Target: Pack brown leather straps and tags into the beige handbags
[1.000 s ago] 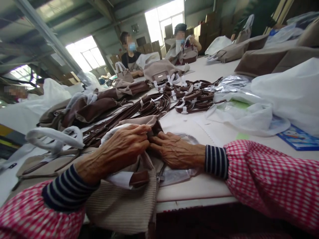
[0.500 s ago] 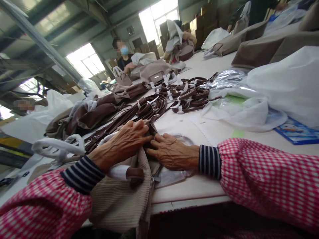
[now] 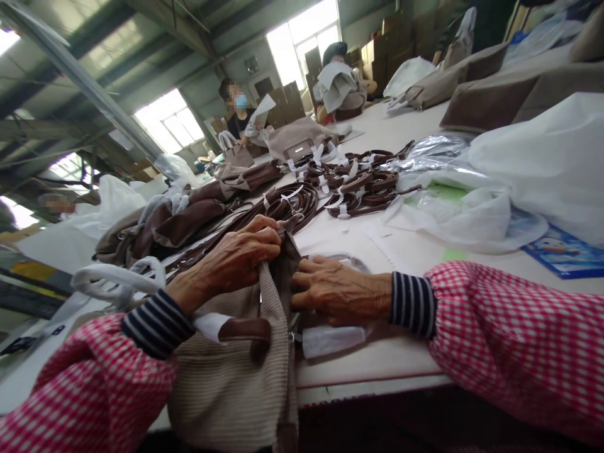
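A beige corduroy handbag (image 3: 226, 384) with a zipped top lies toward me over the table's front edge. My left hand (image 3: 233, 261) is closed on the far left part of its top edge, fingers curled. Across the opening, my right hand (image 3: 337, 289) has its bent fingers closed on the opposite edge; its fingertips are partly hidden. Between my hands shows the dark inside of the bag. A brown handle (image 3: 250, 329) partly wrapped in white hangs on the left side, and a white-wrapped handle (image 3: 333, 341) lies under my right wrist. The metal zip pull (image 3: 293, 336) hangs near the right hand.
Beyond my hands lie coiled brown straps (image 3: 292, 201) and strap bundles with white ties (image 3: 358, 185). Brown and beige bags (image 3: 189, 217) are piled at left. White plastic bags (image 3: 542, 157) and a blue packet (image 3: 566, 250) sit at right. Co-workers (image 3: 240, 116) handle bags at the far end.
My hands have moved apart, and the bag's opening between them shows wider. My left fingers, flatter before, are now curled on the edge. A distant co-worker has raised a pale sheet.
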Tool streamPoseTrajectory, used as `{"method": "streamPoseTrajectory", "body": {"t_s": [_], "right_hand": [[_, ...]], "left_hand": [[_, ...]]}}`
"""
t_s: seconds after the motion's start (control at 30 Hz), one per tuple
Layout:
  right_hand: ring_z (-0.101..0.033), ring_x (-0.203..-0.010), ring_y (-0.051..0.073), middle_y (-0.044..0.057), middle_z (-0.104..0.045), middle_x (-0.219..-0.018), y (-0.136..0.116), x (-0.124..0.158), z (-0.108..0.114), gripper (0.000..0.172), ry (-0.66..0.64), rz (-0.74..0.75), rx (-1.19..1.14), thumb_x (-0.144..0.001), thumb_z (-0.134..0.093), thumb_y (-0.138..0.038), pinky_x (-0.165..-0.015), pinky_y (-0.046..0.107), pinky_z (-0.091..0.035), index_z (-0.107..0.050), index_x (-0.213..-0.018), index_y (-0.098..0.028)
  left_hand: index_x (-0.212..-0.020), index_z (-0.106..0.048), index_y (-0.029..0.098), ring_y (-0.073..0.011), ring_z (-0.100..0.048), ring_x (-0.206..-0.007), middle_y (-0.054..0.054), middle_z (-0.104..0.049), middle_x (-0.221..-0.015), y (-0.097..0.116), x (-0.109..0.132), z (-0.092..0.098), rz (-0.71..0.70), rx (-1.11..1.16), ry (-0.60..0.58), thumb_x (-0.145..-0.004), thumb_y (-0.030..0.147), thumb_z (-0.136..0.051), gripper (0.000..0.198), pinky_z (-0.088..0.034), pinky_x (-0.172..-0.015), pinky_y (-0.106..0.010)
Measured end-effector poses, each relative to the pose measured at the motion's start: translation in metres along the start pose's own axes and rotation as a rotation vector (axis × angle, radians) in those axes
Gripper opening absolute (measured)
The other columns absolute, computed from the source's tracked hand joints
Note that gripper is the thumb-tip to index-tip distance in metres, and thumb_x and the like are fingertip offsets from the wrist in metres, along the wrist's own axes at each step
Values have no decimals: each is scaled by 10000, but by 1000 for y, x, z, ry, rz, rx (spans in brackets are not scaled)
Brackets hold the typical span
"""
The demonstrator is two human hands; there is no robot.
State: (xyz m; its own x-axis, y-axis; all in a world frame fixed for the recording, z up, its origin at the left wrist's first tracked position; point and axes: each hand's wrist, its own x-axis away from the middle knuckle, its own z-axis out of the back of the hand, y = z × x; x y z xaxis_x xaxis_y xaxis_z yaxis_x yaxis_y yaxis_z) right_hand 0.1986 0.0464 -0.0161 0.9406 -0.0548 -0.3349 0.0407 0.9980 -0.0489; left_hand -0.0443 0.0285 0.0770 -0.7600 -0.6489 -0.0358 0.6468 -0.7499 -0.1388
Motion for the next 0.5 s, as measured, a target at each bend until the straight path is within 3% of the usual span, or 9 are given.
{"method": "streamPoseTrajectory", "body": {"t_s": [0.13, 0.27, 0.4, 0.5], "right_hand": [[-526, -922, 225, 40, -671, -980, -3, 10, 7, 38, 8, -5, -34, -880, -646, -184, -819, 387, -384, -666, -899, -210], [-566, -849, 196, 46, -705, -920, -3, 12, 9, 64, -39, -33, -86, -867, -637, -141, -780, 359, -393, -668, -828, -181], [-611, -811, 179, 70, -722, -924, 4, -7, 9, 112, -41, -200, -94, -928, -584, -115, -725, 328, -401, -691, -909, -140], [-635, -790, 195, 104, -728, -966, 14, -33, 7, 124, -68, -260, -54, -968, -588, -169, -662, 326, -389, -691, -993, -105]], "left_hand": [[-783, -650, 185, -251, -492, -1314, -57, -722, -1033, 9, 1, 7, 34, 110, 31, -805, -23, -584, 220, -478, -1102, -409], [-761, -624, 189, -259, -470, -1331, -59, -719, -1076, 16, 2, -7, 50, 160, 32, -802, -18, -570, 218, -464, -1116, -426], [-744, -616, 192, -276, -481, -1314, -65, -717, -1102, 16, 3, -15, 65, 144, 99, -822, 41, -583, 173, -472, -1101, -442], [-796, -684, 191, -276, -521, -1259, -82, -710, -1069, 16, 1, -9, 57, 109, 67, -822, 59, -589, 164, -501, -1083, -437]]}}
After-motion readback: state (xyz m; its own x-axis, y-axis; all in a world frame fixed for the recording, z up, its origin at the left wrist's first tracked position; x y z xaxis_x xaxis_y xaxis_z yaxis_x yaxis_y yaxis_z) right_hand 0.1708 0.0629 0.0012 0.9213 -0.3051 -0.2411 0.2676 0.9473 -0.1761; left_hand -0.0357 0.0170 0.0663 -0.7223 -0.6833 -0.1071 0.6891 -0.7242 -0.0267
